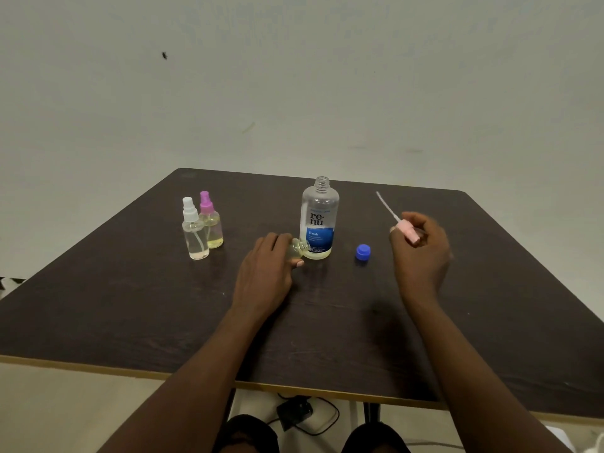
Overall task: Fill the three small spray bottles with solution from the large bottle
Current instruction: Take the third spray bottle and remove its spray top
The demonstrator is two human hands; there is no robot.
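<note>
The large clear bottle (318,220) with a blue label stands uncapped mid-table, a little yellowish liquid at its bottom. Its blue cap (363,251) lies to its right. My left hand (266,273) grips an open small bottle (299,249) with yellowish liquid, tilted with its neck toward the large bottle's base. My right hand (421,248) holds a pink spray head (407,231), its dip tube pointing up and left. Two capped small spray bottles stand at the left: a white-topped one (194,230) and a purple-topped one (211,222).
The dark wooden table (130,305) has a light front edge near my knees. A pale wall rises behind it. A black adapter with a cable (294,411) lies on the floor under the table.
</note>
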